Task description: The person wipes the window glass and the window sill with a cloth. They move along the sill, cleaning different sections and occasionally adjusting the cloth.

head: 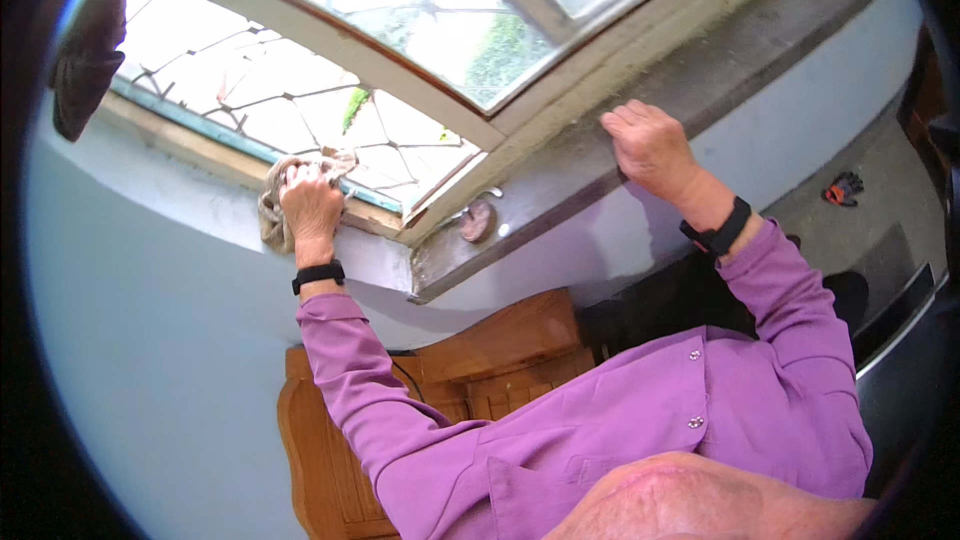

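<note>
My left hand (311, 202) grips a crumpled beige cloth (277, 221) and presses it against the side of the wooden window frame (379, 220), by its lower corner. Metal lattice bars (289, 97) show beyond the frame's opening. My right hand (649, 150) rests on the grey window sill (690, 82), its fingers curled; no object shows in it, though the palm side is hidden. On the sill between my hands lies a small round reddish-brown object (477, 221), with a pale hooked piece beside it. A glazed sash (450, 52) stands at the top of the view.
Below the sill is carved wooden furniture (510, 334). A dark grey and orange work glove (843, 189) lies on the floor at the right. Dark fabric (86, 60) hangs at the upper left. A black-surfaced item with a pale edge (900, 307) is at the lower right.
</note>
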Action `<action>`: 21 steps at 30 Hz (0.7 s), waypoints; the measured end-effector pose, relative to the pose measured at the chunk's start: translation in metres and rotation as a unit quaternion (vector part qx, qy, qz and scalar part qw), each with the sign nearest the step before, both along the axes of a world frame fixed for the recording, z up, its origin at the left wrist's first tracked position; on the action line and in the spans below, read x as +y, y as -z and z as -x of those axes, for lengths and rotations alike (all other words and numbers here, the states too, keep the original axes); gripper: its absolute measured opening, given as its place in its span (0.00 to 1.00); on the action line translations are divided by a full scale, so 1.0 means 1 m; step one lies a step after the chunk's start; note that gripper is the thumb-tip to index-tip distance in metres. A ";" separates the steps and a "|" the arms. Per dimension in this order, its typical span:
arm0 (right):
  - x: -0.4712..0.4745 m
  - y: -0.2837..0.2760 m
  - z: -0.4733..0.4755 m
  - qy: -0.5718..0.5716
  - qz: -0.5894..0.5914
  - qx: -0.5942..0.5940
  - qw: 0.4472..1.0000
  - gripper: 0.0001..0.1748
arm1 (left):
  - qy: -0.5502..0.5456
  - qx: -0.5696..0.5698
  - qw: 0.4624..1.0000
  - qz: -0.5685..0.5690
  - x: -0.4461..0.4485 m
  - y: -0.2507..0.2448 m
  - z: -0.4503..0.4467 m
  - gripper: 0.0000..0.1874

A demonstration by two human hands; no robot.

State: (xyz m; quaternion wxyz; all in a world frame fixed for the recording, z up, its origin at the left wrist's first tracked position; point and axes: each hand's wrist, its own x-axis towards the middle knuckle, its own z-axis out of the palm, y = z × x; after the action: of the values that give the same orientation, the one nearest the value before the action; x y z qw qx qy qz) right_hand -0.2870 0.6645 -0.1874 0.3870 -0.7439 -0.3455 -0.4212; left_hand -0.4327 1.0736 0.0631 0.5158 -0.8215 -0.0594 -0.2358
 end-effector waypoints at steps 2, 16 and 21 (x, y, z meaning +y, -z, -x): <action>-0.002 0.002 0.000 -0.005 0.019 0.000 1.000 0.03 | 0.012 0.011 1.000 0.007 0.002 0.014 0.000 0.12; 0.000 0.004 0.007 -0.024 0.016 0.015 0.999 0.10 | 0.047 0.073 0.962 0.257 -0.014 0.073 0.015 0.15; 0.061 -0.011 0.049 -0.170 0.117 -0.073 0.976 0.12 | 0.161 -0.055 0.938 0.303 -0.023 0.075 0.041 0.17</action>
State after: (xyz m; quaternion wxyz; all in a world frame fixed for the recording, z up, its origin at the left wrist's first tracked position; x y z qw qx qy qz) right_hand -0.3364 0.7252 -0.1767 0.3372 -0.6817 -0.5409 -0.3591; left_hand -0.4739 1.0505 -0.0124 0.1936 -0.9231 -0.0231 -0.3316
